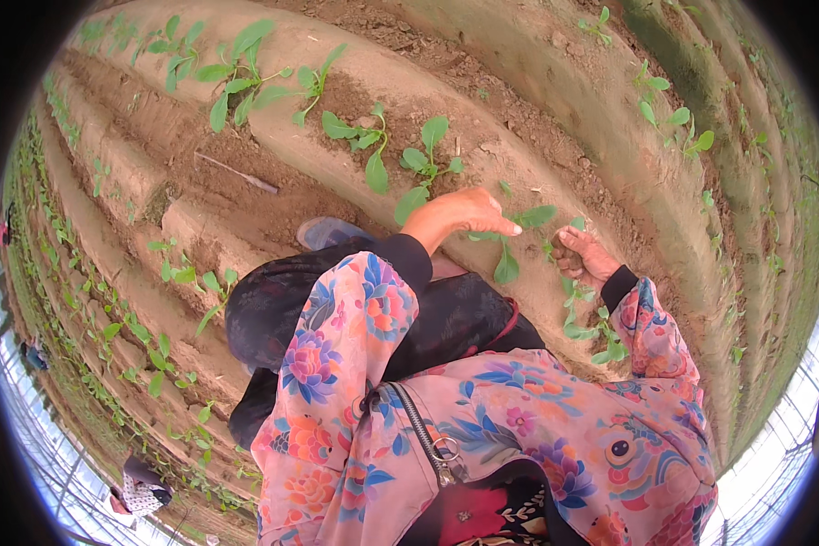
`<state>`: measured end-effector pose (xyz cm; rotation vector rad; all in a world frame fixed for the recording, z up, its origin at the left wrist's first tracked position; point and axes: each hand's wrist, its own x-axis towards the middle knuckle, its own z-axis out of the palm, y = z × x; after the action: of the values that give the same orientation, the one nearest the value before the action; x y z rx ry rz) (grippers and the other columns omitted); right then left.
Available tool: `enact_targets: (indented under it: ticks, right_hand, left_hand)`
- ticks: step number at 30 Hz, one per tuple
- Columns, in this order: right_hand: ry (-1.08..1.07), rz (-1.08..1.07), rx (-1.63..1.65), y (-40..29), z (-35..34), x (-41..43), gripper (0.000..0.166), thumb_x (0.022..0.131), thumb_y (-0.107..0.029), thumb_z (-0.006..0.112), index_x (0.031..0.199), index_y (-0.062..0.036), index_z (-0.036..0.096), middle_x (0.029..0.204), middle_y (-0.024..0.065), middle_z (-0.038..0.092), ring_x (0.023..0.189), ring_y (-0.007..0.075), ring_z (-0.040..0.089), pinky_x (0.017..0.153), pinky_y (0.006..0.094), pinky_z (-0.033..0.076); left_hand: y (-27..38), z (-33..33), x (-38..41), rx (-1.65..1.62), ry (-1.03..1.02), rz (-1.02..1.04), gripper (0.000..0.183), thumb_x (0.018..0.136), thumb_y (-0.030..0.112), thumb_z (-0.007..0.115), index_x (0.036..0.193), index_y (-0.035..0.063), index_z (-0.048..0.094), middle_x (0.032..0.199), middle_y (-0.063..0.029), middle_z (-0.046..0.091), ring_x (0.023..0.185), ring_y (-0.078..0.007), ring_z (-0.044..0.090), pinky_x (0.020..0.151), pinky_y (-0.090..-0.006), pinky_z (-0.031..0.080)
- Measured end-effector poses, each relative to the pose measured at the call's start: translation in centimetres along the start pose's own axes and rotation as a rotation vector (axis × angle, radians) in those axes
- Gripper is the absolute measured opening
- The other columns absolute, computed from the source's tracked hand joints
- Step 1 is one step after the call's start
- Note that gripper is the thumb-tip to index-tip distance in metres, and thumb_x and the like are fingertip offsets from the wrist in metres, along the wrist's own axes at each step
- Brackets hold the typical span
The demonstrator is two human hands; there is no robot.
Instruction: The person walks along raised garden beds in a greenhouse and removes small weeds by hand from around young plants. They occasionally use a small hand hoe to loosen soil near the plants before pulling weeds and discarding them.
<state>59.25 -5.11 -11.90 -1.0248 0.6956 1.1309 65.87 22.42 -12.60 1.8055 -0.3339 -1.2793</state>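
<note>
My left hand (467, 213) hangs palm down over the raised soil bed, fingers bent and thumb pointing right, beside a leafy green seedling (506, 265). Whether it pinches anything is hidden. My right hand (583, 256) is a short way to the right, its fingers curled and soiled, with the thumb over them. Small green leaves (577, 223) show just above its knuckles; whether they are held cannot be made out. More seedlings (428, 153) stand in a row to the upper left, and others (611, 345) grow below my right hand.
A thin tool (237, 172) with a handle lies in the furrow at the left. My shoe (331, 232) and dark-clothed knee (266, 307) are beside the bed. Further planted ridges (696, 273) curve off on both sides. Another person (143, 486) is far off at the lower left.
</note>
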Motion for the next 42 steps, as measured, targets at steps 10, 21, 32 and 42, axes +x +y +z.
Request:
enact_targets:
  ticks: [10,21,32,42]
  right_hand:
    - [0.185,-0.258,-0.734,5.5,-0.1,5.6,0.021,0.088,-0.025,0.056,0.093,-0.0070,0.045,0.068,0.0090,0.053,0.057,0.0209,0.052,0.047,0.0309,0.039]
    - [0.556,-0.555,-1.535,5.8,0.5,10.3,0.024,0.082,-0.019,0.057,0.097,-0.0018,0.050,0.083,0.0225,0.059,0.079,0.0412,0.057,0.070,0.0473,0.045]
    - [0.611,-0.833,-1.109,5.6,3.4,9.3,0.041,0.080,-0.013,0.058,0.118,-0.0055,0.045,0.109,0.0227,0.048,0.098,0.0395,0.049,0.081,0.0430,0.043]
    - [0.538,-0.650,-0.897,7.7,1.7,11.5,0.038,0.079,-0.003,0.065,0.113,-0.0038,0.048,0.075,0.0028,0.057,0.059,0.0106,0.055,0.051,0.0262,0.048]
  left_hand:
    - [-2.7,-1.7,0.4,-0.092,0.238,-0.217,0.045,0.075,0.041,0.065,0.072,-0.0037,0.061,0.068,-0.0102,0.057,0.064,-0.0203,0.048,0.059,-0.0378,0.039]
    - [-2.2,-1.9,-0.1,0.050,0.323,-0.208,0.049,0.076,0.040,0.064,0.074,-0.0086,0.059,0.071,-0.0190,0.057,0.068,-0.0293,0.056,0.063,-0.0398,0.045]
    - [-1.5,-2.9,-0.1,-0.201,0.266,-0.322,0.050,0.078,0.036,0.064,0.096,-0.0099,0.058,0.082,-0.0186,0.060,0.066,-0.0262,0.060,0.051,-0.0370,0.051]
    - [0.4,-2.9,-1.0,-0.154,0.322,-0.167,0.053,0.076,0.039,0.063,0.085,-0.0128,0.058,0.083,-0.0204,0.061,0.062,-0.0302,0.063,0.050,-0.0377,0.052]
